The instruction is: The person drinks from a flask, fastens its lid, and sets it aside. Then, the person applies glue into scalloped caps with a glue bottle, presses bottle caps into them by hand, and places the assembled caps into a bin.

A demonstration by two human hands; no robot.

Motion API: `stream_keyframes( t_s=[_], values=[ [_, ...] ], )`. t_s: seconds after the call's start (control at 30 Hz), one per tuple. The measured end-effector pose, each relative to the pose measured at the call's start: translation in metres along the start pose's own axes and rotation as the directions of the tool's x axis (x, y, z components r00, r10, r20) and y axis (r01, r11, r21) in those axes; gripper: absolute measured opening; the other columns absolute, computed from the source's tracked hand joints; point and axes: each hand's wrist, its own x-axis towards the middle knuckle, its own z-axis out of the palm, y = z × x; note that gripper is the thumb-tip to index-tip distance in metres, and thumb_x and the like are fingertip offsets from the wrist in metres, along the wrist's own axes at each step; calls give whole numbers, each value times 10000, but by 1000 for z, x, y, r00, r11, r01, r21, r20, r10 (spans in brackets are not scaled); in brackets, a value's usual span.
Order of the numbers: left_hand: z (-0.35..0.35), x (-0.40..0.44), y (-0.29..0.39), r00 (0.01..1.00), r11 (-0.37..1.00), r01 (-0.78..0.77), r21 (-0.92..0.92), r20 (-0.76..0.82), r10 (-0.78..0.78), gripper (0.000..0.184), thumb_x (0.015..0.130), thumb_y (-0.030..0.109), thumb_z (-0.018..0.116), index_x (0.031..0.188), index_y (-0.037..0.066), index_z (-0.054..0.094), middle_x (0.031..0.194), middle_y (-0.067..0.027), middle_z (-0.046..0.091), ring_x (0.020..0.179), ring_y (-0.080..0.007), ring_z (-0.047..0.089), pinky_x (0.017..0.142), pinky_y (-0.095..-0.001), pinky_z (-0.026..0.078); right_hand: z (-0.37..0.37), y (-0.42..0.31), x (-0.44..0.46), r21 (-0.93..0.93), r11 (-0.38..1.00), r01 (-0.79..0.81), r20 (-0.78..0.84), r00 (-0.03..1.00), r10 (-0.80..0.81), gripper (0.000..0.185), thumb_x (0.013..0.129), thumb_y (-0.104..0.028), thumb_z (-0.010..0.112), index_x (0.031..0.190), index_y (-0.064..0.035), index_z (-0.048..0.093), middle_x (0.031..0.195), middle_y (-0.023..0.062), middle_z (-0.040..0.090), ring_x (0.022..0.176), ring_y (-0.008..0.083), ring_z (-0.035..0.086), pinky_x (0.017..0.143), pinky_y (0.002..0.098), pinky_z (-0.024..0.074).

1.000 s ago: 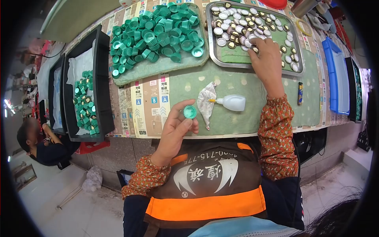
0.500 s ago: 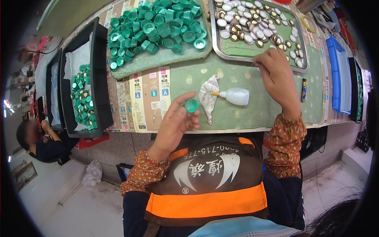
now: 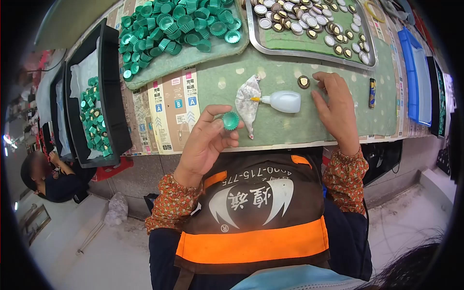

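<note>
“Head view, clock face over the whole picture: what comes nearest?”

“An apron (image 3: 256,208), at 6 o'clock. Just past it, near the centre, the left hand (image 3: 205,141) pinches one green cup (image 3: 230,121) between thumb and fingers, mouth facing the camera. That hold seems chosen to leave the opening uncovered.”

“And the right hand (image 3: 338,108)?”

“At 2 o'clock, over a mat (image 3: 280,128). Thumb and fingers stand apart, moderately wide, with nothing visible between them. Just beside the fingertips, not touching, one brown cap (image 3: 303,82) lies on the mat, gold patch up. Lying alone, it is probably easier to pick out.”

“What lies near that?”

“Between 1 and 2 o'clock, a bottle (image 3: 285,101) on its side, yellow nozzle resting on a cloth (image 3: 248,104), perhaps against drips. I can't tell its contents.”

“Farther off?”

“A metal tray (image 3: 309,57) of loose caps (image 3: 309,21) at 1 o'clock and a board (image 3: 193,61) of heaped cups (image 3: 179,29) at 11, perhaps split so each hand has its own supply. Between 9 and 10, a black crate (image 3: 116,116) holds more cups, some showing gold. Farthest, between 8 and 9, sits another person (image 3: 63,181).”
</note>
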Motion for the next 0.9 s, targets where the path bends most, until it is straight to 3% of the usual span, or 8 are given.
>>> stream_keyframes(
  t_s=[0.07,0.3,0.5,0.6,0.67,0.9],
  values=[
    [3,0,0,1000,1000,-2,2,-9,2,349,1034,186,588,1355,94,487,1214,-203,665,950,-173,667,818,-299,601,5,-1,-4,69,995,-78,-8,997,79,340,854,-2,669,1190,-22,615,963,135,577,892,301,576,816,401,478],
    [10,-3,2,1000,1000,-4,22,-15,4,387,1011,187,609,1368,106,485,1224,-191,672,951,-160,662,830,-298,601,9,-5,5,-23,997,69,-36,997,-70,356,848,9,664,1198,-42,629,962,119,557,907,301,555,811,402,471],
    [15,-4,5,999,997,23,72,-27,-21,578,1005,237,612,1500,6,422,1241,-167,678,923,-142,652,822,-284,596,3,1,9,-82,991,102,73,993,-96,306,835,-33,706,1133,-40,639,970,118,558,951,317,541,831,423,458],
    [12,-4,4,1000,993,24,112,-8,-23,518,1040,262,560,1484,9,476,1244,-138,673,929,-111,658,847,-279,588,1,0,7,-139,987,79,56,996,-71,294,814,-54,737,1087,-46,630,977,125,563,950,334,543,830,443,455],
    [11,-4,3,1000,995,26,100,-16,-25,545,1038,261,567,1488,-24,447,1239,-156,678,924,-136,655,826,-288,592,-3,-4,5,-133,990,46,66,997,-38,290,798,-66,755,1058,-61,625,985,142,570,956,360,547,825,471,455],
    [11,-4,1,999,996,-7,92,-42,11,523,1072,292,507,1461,-53,459,1170,-138,682,923,-157,650,813,-306,589,-9,-4,2,-26,999,47,95,994,-45,363,797,-37,738,1146,-60,639,1000,121,552,965,334,543,853,433,456]
  ],
)
